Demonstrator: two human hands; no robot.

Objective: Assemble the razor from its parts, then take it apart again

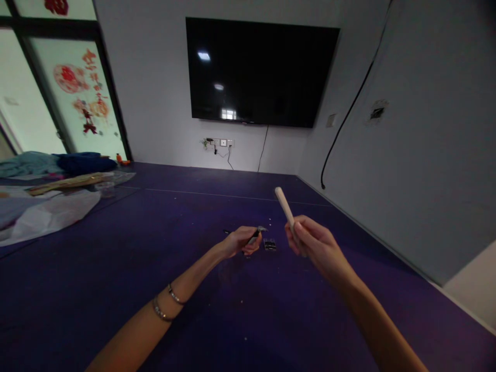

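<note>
My left hand (244,241) is closed around a black-handled tool (254,236) with a short metal blade at its tip, which points to the right. A pale, round wooden stick (285,206) is gripped in my right hand (312,243), tilted with its upper end leaning left. Both hands are above the dark purple surface, apart from each other. Between them lies a small dark flat case (270,244), its contents too small to make out. A thin black object (227,232) shows just behind my left hand.
Small pale bits (242,301) are scattered over the purple surface (186,320). At the left lie a clear plastic sheet (58,212), a long tan piece (67,182) and blue cloth (85,161). A black cable (349,111) hangs along the right wall. A television (259,72) is mounted ahead.
</note>
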